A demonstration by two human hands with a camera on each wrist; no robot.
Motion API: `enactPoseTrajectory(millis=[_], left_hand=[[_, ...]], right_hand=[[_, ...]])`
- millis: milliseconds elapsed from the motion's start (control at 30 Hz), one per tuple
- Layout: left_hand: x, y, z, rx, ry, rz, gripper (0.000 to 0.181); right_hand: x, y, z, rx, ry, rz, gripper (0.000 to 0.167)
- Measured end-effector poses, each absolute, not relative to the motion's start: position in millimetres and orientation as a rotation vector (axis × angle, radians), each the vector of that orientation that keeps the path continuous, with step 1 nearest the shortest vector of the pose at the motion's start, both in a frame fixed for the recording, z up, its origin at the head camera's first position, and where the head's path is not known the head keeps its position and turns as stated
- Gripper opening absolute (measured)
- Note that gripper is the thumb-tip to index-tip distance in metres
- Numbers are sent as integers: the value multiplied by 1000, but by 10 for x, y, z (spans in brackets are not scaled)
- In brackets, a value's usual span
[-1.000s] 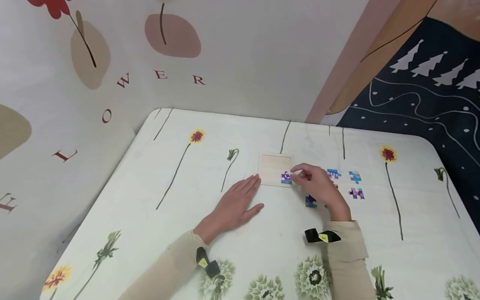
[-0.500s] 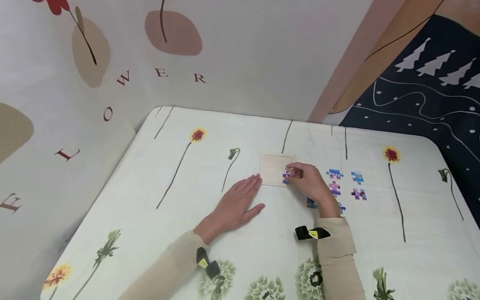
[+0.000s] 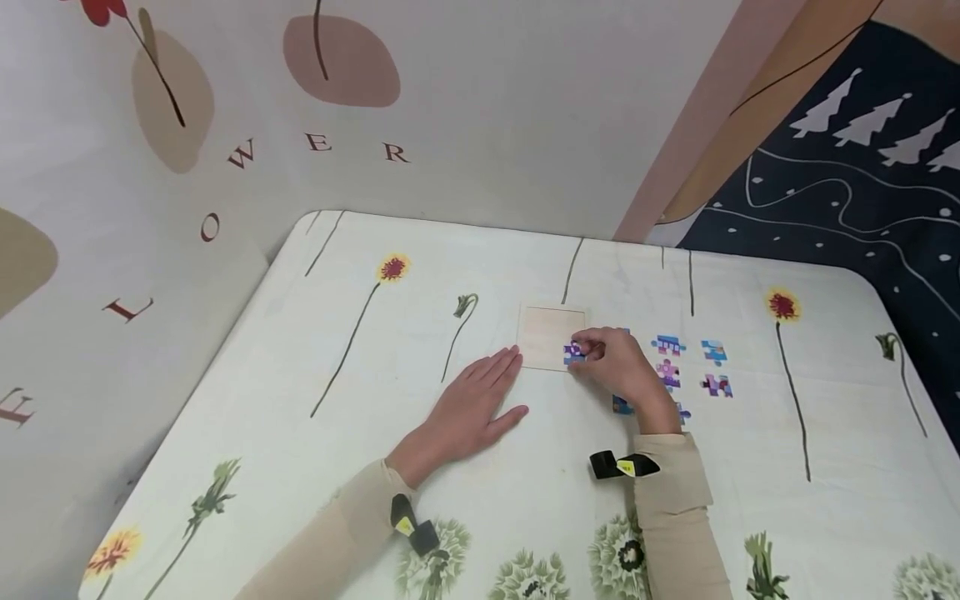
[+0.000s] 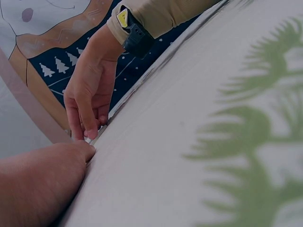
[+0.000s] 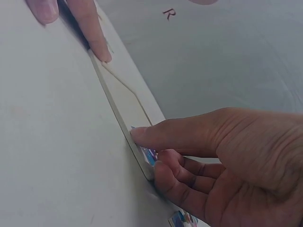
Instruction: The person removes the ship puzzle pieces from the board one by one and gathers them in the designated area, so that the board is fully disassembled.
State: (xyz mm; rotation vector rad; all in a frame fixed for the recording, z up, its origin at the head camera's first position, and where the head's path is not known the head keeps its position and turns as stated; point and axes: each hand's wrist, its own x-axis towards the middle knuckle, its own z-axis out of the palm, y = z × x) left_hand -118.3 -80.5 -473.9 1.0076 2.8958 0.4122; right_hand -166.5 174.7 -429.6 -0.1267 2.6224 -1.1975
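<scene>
A shallow square wooden puzzle tray (image 3: 542, 333) lies on the table in the head view. In its near right corner sits a purple and blue jigsaw piece (image 3: 572, 353). My right hand (image 3: 621, 367) pinches this piece between thumb and fingers; in the right wrist view the thumb (image 5: 147, 137) covers part of it. My left hand (image 3: 467, 408) lies flat on the table, fingers straight, its fingertips touching the tray's left edge. The left wrist view shows little of the left hand (image 4: 45, 175) and hides the piece.
Several loose jigsaw pieces, among them a blue one (image 3: 714, 352) and a pink one (image 3: 717, 385), lie right of the tray. Another piece (image 3: 622, 405) is partly behind my right wrist. The table (image 3: 540, 500) has a flowered white cover and stands against the wall (image 3: 510, 125).
My right hand has moved slightly left from beside the jigsaw piece and now pinches it in the tray's corner. The left hand has stayed still at the tray's edge.
</scene>
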Motion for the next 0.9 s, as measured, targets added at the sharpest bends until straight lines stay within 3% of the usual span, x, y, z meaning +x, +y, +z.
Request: enactPoseTrajectory(millis=[900], left_hand=[[-1199, -805, -4767, 1030, 2902, 413, 75]], right_hand=[[-1662, 1789, -4289, -128, 2635, -1210, 26]])
